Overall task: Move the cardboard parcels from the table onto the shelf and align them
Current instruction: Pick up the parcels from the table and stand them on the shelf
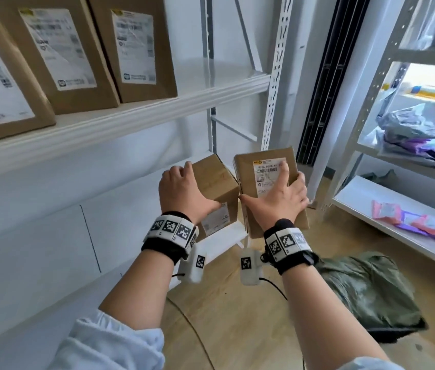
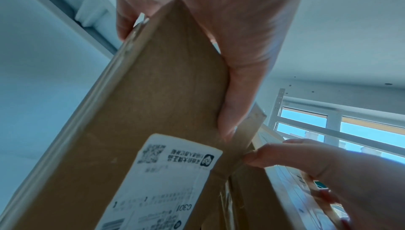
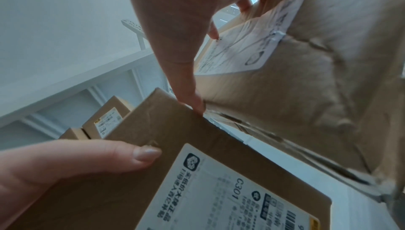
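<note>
My left hand (image 1: 184, 188) grips a small cardboard parcel (image 1: 215, 182) with a white label marked C301 (image 2: 166, 178); thumb (image 2: 236, 95) on one face, fingers (image 2: 124, 24) round the far edge. My right hand (image 1: 283, 193) grips a second labelled parcel (image 1: 261, 166), thumb (image 3: 181, 64) on its near edge. Both parcels hang in the air side by side, their near corners touching, below and to the right of the white shelf (image 1: 131, 113). Three labelled parcels (image 1: 136, 46) stand in a row on that shelf, at its left.
The shelf's right part is bare up to the perforated white upright (image 1: 275, 76). A second rack (image 1: 387, 204) at the right holds plastic bags and pink packets. A green bag (image 1: 365, 289) lies on the wooden floor. A white surface (image 1: 37, 236) lies at the lower left.
</note>
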A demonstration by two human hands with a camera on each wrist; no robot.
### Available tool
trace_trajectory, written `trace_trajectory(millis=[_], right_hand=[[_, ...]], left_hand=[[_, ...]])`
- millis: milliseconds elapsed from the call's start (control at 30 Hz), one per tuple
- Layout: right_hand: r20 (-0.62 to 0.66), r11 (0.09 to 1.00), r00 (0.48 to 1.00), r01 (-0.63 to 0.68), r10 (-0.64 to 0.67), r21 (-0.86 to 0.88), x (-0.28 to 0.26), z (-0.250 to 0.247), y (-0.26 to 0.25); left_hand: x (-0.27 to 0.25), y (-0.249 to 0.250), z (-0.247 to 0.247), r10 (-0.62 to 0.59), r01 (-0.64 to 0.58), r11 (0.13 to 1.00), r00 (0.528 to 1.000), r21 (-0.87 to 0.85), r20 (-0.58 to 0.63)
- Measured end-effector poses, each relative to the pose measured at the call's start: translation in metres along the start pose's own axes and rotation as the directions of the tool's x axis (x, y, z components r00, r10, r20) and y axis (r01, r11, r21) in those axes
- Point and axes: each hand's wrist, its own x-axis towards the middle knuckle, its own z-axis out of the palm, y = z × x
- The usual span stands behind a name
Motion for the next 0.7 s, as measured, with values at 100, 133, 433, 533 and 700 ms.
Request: trace_trajectory(millis=[100,133,433,533,700], right_hand=[[-0.008,0.998,0.998,0.056,-0.056,0.035,0.028,-0.005,0.002],[-0.012,0.996,0.997,0.078,-0.077,0.046,0.035,-0.006,0.001],[-0.030,0.967,0.975,0.220,-0.218,0.126,0.069,-0.023,-0.043],[-0.074,0.946,0.957,0.290,-0.282,0.148,0.075,-0.032,-0.072],[-0.118,0.923,0.940,0.338,-0.320,0.184,0.090,-0.046,-0.121]], left_hand=[[0.010,0.025,-0.001,-0.053,0.053,0.999,0.997,0.004,-0.056],[0.013,0.031,-0.003,-0.064,0.064,0.998,0.995,0.008,-0.072],[0.037,0.048,-0.053,-0.117,0.129,0.991,0.964,0.036,-0.237],[0.044,0.045,-0.082,-0.168,0.172,0.985,0.937,-0.014,-0.305],[0.054,0.035,-0.124,-0.237,0.221,0.971,0.889,-0.085,-0.393]])
